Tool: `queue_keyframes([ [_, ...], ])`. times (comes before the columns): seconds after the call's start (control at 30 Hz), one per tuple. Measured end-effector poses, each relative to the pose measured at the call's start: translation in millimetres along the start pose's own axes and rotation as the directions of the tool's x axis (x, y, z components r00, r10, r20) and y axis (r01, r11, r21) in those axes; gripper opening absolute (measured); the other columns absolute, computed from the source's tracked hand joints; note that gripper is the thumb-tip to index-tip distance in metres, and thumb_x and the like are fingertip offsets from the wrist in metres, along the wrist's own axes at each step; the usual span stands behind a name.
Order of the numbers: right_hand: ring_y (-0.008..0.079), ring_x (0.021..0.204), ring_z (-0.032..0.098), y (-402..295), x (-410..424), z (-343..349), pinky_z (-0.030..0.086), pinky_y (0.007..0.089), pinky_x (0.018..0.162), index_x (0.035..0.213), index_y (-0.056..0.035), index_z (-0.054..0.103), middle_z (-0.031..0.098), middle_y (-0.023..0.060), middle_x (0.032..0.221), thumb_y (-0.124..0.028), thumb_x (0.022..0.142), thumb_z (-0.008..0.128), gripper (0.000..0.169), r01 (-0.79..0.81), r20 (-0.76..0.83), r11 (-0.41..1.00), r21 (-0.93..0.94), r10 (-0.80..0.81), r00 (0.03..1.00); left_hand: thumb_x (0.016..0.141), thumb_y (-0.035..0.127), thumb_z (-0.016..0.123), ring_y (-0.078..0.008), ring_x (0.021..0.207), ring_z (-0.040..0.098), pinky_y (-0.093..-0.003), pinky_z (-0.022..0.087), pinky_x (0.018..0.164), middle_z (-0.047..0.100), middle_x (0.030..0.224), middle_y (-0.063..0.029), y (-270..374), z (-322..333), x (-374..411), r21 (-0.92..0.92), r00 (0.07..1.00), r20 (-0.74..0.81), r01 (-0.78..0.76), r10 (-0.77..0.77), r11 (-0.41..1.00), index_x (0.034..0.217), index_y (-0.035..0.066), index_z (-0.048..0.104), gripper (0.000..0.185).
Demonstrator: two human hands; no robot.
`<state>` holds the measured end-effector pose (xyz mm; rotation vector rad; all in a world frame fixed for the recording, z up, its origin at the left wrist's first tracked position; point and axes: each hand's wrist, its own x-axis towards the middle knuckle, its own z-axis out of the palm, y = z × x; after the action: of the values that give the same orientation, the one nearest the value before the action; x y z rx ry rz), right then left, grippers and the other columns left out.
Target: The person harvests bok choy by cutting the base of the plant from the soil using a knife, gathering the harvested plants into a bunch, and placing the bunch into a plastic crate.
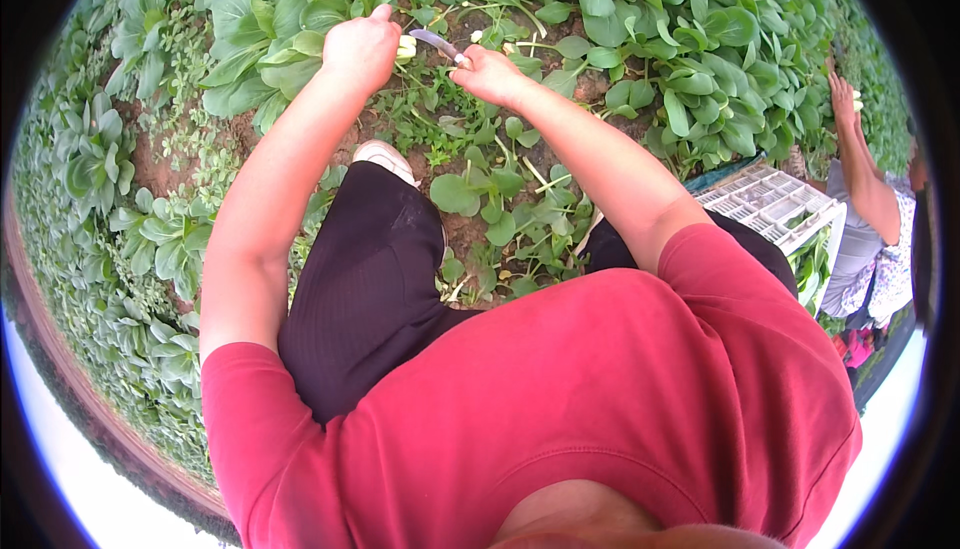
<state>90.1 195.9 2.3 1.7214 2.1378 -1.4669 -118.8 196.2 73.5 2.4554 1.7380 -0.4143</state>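
My left hand (361,44) is closed around a leafy bok choy plant (259,53). Its pale cut base (406,47) sticks out on the right of the fist, and the leaves spread to the left. In my right hand (491,76) is a small knife (436,41) with a curved blade. The blade's tip points left and lies close to the pale base; whether they touch I cannot tell. Below both hands, low weeds (427,110) and loose leaves cover the soil.
Bok choy plants (705,46) grow densely at the upper right, others (94,151) on the left. A white plastic crate (780,200) with greens inside stands by my right knee. Beyond it another person (874,196) holds something pale. My shoe (386,159) rests among the plants.
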Motion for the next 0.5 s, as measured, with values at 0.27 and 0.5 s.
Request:
queue_keyframes([
  [0.27, 0.018, 0.071, 0.064, -17, 36, 7, 0.053, 0.0338, 0.069, 0.113, -0.0069, 0.058, 0.066, 0.0085, 0.085, -0.03, 0.093, 0.054, 0.031, 0.092, 0.176, 0.995, -0.046, -0.083, 0.981, 0.079, 0.011, 0.066, -0.0275, 0.094, 0.067, -0.041, 0.056, 0.076, 0.06, 0.111, -0.0077, -55, 38, 1, 0.081, 0.967, 0.174, 0.175, -0.187, 0.981, 0.098, 0.008, 0.064, 0.019],
  [0.5, 0.0373, 0.097, 0.063, -17, 63, 26, 0.049, 0.0452, 0.086, 0.116, -0.0072, 0.06, 0.067, 0.0186, 0.102, -0.032, 0.094, 0.05, 0.035, 0.059, 0.042, 0.998, -0.037, -0.058, 0.997, 0.073, 0.012, 0.071, -0.0286, 0.096, 0.064, -0.0398, 0.053, 0.082, 0.059, 0.114, -0.0045, -57, 49, -39, -0.14, 0.977, 0.093, 0.205, -0.194, 0.969, 0.107, 0.009, 0.061, 0.035],
])
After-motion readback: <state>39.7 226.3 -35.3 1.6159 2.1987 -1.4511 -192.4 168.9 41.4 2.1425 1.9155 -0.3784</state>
